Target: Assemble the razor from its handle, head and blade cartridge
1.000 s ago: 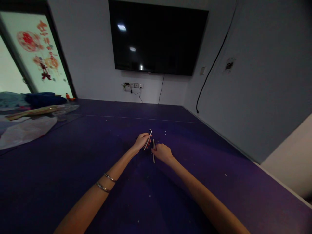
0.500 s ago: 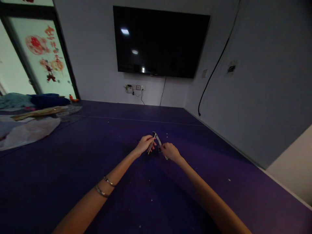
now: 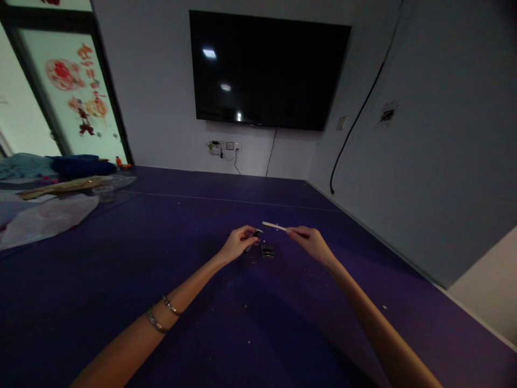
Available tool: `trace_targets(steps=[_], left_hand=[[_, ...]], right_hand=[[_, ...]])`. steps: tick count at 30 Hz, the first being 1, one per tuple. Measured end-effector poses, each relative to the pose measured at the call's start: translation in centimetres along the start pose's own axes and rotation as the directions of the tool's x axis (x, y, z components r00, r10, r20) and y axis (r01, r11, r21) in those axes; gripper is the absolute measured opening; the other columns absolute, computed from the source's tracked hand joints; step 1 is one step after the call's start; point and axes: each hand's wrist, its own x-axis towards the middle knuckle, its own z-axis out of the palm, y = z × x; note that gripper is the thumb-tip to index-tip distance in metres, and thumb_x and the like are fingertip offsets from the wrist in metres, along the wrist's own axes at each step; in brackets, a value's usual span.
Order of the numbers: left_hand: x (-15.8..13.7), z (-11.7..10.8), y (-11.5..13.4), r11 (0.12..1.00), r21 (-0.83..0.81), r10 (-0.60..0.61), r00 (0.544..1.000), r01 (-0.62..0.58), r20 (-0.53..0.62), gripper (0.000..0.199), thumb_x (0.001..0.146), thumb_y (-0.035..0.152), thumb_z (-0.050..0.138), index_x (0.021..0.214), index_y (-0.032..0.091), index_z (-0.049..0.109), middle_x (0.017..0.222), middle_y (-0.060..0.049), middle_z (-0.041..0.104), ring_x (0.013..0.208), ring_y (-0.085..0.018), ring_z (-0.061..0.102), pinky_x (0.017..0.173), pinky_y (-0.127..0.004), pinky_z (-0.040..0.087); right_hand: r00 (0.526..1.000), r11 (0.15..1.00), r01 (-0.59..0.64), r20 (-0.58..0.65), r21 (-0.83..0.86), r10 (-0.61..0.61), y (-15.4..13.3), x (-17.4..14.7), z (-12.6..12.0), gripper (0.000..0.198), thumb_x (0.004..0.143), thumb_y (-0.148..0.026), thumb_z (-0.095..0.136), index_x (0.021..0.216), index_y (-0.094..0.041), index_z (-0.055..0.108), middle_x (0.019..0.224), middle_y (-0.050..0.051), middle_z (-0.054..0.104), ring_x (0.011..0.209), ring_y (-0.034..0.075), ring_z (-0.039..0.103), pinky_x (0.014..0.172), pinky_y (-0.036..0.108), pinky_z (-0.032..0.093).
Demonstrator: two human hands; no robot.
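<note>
My left hand [image 3: 238, 244] is closed around a slim dark tool [image 3: 255, 235] with a pale, narrow tip. What kind of tool it is cannot be made out. My right hand [image 3: 311, 241] pinches one end of a pale, flat, narrow stick [image 3: 274, 226], whose free end points left toward the tool's tip. Stick and tool are apart. Below and between both hands, a small dark box-like piece [image 3: 267, 251] lies on the purple surface [image 3: 226, 323].
Small white bits are scattered over the surface. At the far left lie a whitish plastic sheet [image 3: 52, 215], a long tan package [image 3: 64, 187] and dark blue cloth [image 3: 83, 166]. A black cable [image 3: 357, 113] hangs by the right wall, and a television [image 3: 269, 70] hangs ahead.
My right hand has moved right, away from the left, and the pale stick has swung from steep to nearly level. The tool in my left hand has tilted. The dark piece is now uncovered.
</note>
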Motion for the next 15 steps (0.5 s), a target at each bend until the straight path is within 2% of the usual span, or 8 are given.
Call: trace_targets(steps=[8, 13, 15], left_hand=[[-1.3, 0.9, 0.6, 0.999, -0.02, 0.048, 0.998, -0.048, 0.041, 0.015, 0.07, 0.022, 0.064, 0.082, 0.015, 0.058, 0.079, -0.002, 0.066, 0.076, -0.014, 0.061, 0.074, -0.028, 0.045], [-1.7, 0.6, 1.1, 0.999, -0.023, 0.039, 0.999, -0.038, 0.021, 0.015, 0.071, 0.022, 0.064, 0.084, 0.016, 0.059, 0.079, -0.001, 0.066, 0.076, -0.015, 0.061, 0.075, -0.028, 0.045], [-1.8, 0.4, 0.9, 0.999, -0.03, 0.04, 0.999, -0.04, 0.012, 0.015, 0.071, 0.021, 0.063, 0.085, 0.016, 0.059, 0.08, -0.002, 0.067, 0.077, -0.015, 0.062, 0.076, -0.029, 0.045]], right_hand=[[0.991, 0.99, 0.127, 0.06, -0.069, -0.123, -3.0, -0.6, -0.3, 0.027, 0.081, -0.04, 0.052, 0.093, -0.023, 0.071, 0.081, 0.005, 0.068, 0.07, 0.015, 0.06, 0.065, 0.026, 0.043], [0.988, 0.984, 0.13, 0.094, -0.119, -0.119, -2.9, -0.5, -0.4, 0.027, 0.08, -0.041, 0.054, 0.092, -0.024, 0.071, 0.075, 0.004, 0.068, 0.067, 0.015, 0.06, 0.063, 0.026, 0.043], [0.992, 0.985, 0.113, 0.067, -0.134, -0.104, -2.5, -0.4, -0.3, 0.026, 0.079, -0.041, 0.055, 0.09, -0.024, 0.071, 0.076, 0.004, 0.068, 0.066, 0.016, 0.06, 0.063, 0.026, 0.043]])
